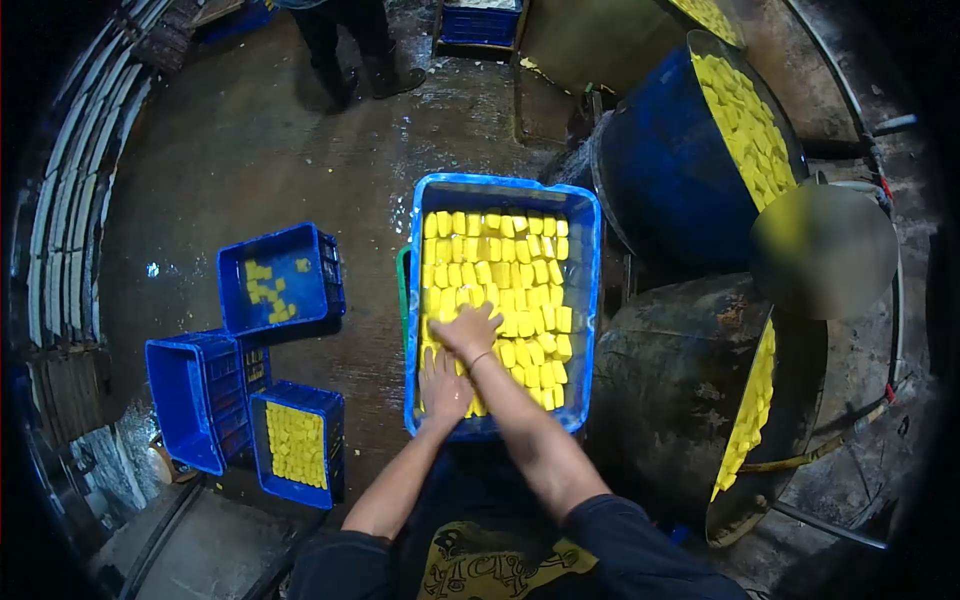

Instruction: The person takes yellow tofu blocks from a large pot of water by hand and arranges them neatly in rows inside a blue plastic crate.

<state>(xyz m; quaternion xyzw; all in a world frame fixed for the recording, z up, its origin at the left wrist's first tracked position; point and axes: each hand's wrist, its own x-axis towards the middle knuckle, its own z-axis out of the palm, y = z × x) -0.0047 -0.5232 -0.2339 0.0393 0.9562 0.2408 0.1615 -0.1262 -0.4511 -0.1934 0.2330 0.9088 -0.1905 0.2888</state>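
Observation:
A large blue crate (597, 300) stands in front of me, filled with rows of small yellow blocks (500, 248). Over the blocks at the crate's lower left lies my left hand (445, 388), flat with its fingers stretched forward. My right hand (468, 332) is just above it, fingers spread over the blocks on the left side of the crate. The two hands are close together, the right wrist near the left fingertips. Neither hand appears to hold a block. The blocks beneath both palms are hidden.
Three smaller blue crates stand at the left: one with scattered blocks (228, 290), one tilted (190, 400), one full of blocks (334, 450). Big drums (650, 150) with yellow blocks are at the right. A person's boots (395, 82) show at the top.

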